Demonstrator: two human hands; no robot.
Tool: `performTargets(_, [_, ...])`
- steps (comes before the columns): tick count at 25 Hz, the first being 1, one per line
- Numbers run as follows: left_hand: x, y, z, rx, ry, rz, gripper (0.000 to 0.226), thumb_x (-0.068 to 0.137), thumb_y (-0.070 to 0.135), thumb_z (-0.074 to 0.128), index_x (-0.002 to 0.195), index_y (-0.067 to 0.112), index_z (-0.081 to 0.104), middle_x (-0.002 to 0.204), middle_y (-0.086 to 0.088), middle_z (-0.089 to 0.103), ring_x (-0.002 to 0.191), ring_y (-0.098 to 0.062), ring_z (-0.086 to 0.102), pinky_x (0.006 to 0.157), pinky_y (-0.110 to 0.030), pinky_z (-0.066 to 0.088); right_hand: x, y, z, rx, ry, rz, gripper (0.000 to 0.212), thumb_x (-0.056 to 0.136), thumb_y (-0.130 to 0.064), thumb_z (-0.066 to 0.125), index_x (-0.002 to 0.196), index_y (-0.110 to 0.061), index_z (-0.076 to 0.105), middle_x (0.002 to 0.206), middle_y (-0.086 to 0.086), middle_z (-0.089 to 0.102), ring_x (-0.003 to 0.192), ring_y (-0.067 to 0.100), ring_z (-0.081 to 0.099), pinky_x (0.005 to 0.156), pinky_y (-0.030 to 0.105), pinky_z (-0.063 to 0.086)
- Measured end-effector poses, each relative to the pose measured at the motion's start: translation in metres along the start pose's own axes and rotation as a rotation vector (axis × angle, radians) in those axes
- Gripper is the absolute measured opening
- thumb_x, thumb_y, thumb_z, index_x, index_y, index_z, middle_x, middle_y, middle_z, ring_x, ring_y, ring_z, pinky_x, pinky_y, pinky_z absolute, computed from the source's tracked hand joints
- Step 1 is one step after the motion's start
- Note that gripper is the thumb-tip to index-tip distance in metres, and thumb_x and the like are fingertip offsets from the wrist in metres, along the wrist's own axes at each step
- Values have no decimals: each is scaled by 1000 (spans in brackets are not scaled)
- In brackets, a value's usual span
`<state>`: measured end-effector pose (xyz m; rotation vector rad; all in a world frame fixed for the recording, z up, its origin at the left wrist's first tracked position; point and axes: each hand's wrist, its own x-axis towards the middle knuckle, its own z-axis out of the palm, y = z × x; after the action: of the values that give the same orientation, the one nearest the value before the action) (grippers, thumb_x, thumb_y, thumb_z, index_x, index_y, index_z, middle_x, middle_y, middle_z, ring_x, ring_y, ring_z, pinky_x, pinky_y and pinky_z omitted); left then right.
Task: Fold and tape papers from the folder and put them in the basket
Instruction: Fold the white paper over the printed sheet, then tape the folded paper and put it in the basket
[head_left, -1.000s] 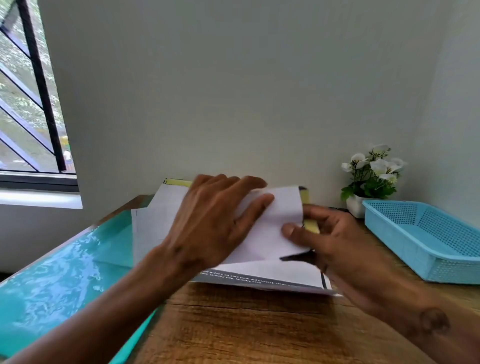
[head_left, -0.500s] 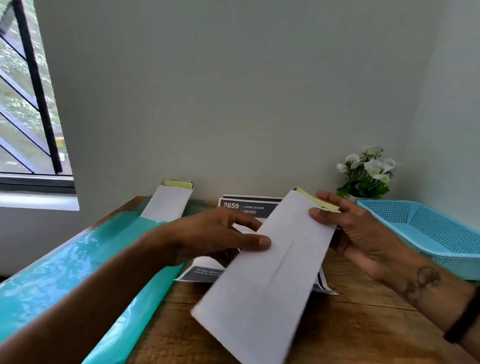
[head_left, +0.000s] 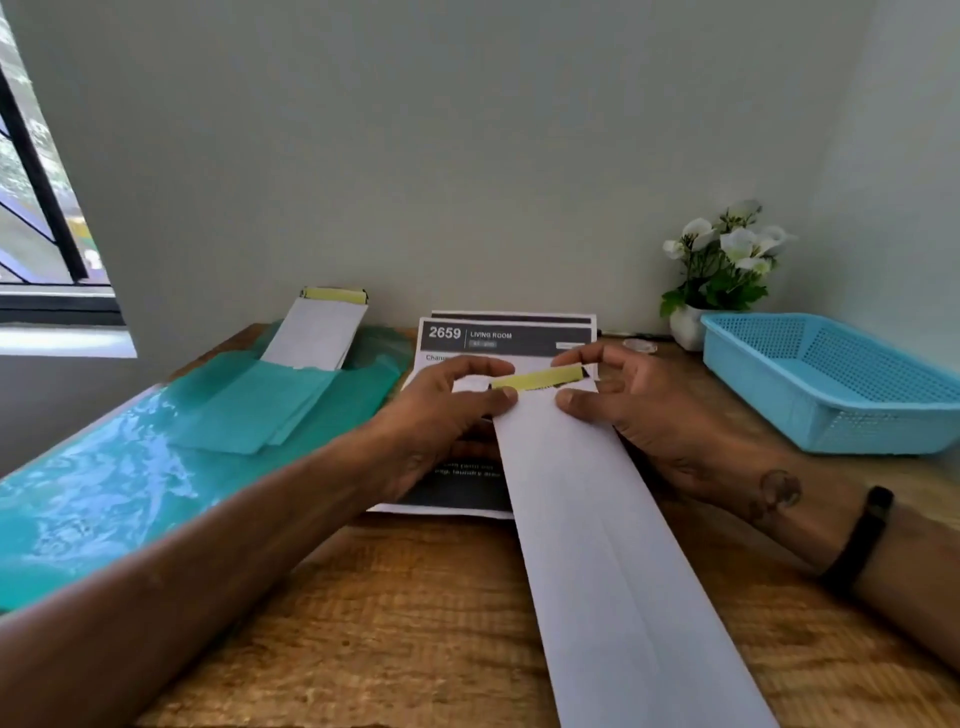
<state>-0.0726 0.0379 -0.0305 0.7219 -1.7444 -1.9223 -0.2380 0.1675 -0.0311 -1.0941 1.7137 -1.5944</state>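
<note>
A long white folded paper (head_left: 597, 545) lies lengthwise on the wooden table, running from the middle toward me. Its far end carries a yellow strip (head_left: 540, 378). My left hand (head_left: 447, 415) pinches that far end from the left, and my right hand (head_left: 639, 410) holds it from the right. Under the hands lies a stack of printed sheets (head_left: 506, 338) headed "2659 LIVING ROOM". The open teal folder (head_left: 156, 457) spreads over the table's left side, with another folded white paper (head_left: 317, 332) sticking out of its pocket. The blue mesh basket (head_left: 841, 384) stands at the right.
A small white pot of white flowers (head_left: 722, 270) stands against the wall behind the basket. A small clear round object (head_left: 640, 345) lies near the pot. A window (head_left: 36, 208) is at the left. The grey wall runs along the table's far edge.
The folded paper was lifted off the printed stack, swung round, and now lies lengthwise toward me. Both hands have shifted to its far end by the yellow strip.
</note>
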Motion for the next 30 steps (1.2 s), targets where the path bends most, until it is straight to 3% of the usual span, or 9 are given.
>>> performTargets(4, [0,-3,1,31,10,38,17,96,6,69,112,11,71,92,-12,77,71,-17,76,62,-27,61,4,7,0,106,-9,74,21,91,3,71,106,-12,72,85,7,78,70,17,74,60,29,62])
performTargets(9, [4,-5,-4,38,3,97,25,89,15,79,112,5,74,101,-11,79,86,-22,79,74,-32,62,8,10,-3,111,-8,112,14,86,-1,77,97,-9,80,106,12,79,94,24,76,76,33,64])
performTargets(11, [6,-7,-6,104,18,143,28,85,22,83,108,7,76,101,-9,81,92,-23,79,79,-35,62,6,9,-2,124,-2,120,15,83,-8,81,98,-8,79,103,12,80,90,22,78,74,32,63])
performTargets(16, [6,-12,-4,584,120,378,13,89,39,78,98,30,78,92,6,80,78,-12,75,78,-35,64,1,-1,-1,53,132,76,25,81,-8,84,104,-10,74,93,15,78,64,16,71,55,23,59])
performTargets(20, [-4,-5,3,921,107,565,37,99,56,54,121,34,74,118,12,68,94,-4,63,76,-16,51,6,-27,-10,39,159,106,14,85,-8,74,98,-10,78,92,6,77,78,18,69,54,19,56])
performTargets(22, [-9,-1,10,776,13,495,56,96,67,42,126,31,72,118,8,70,97,-9,67,86,-29,60,11,-46,-9,-11,94,161,22,84,-8,73,104,-4,78,96,11,75,78,21,67,56,20,56])
performTargets(26, [-8,10,15,-12,-231,131,77,93,74,45,126,9,69,107,-14,76,92,-28,74,89,-45,61,26,-78,9,-211,-95,152,53,76,-44,85,105,0,77,81,7,70,64,16,59,56,25,47])
performTargets(28, [-4,10,7,-249,-207,54,71,96,65,53,129,4,66,107,-18,74,94,-30,74,85,-43,61,35,-83,25,-301,-132,78,59,87,-57,72,103,0,77,78,7,70,61,14,57,57,24,47])
performTargets(30, [-1,8,-3,-352,-81,-2,47,103,43,57,130,6,63,107,-19,75,94,-31,77,79,-42,64,41,-77,39,-347,-137,-2,47,98,-47,65,105,-2,77,87,10,77,71,18,67,65,28,57])
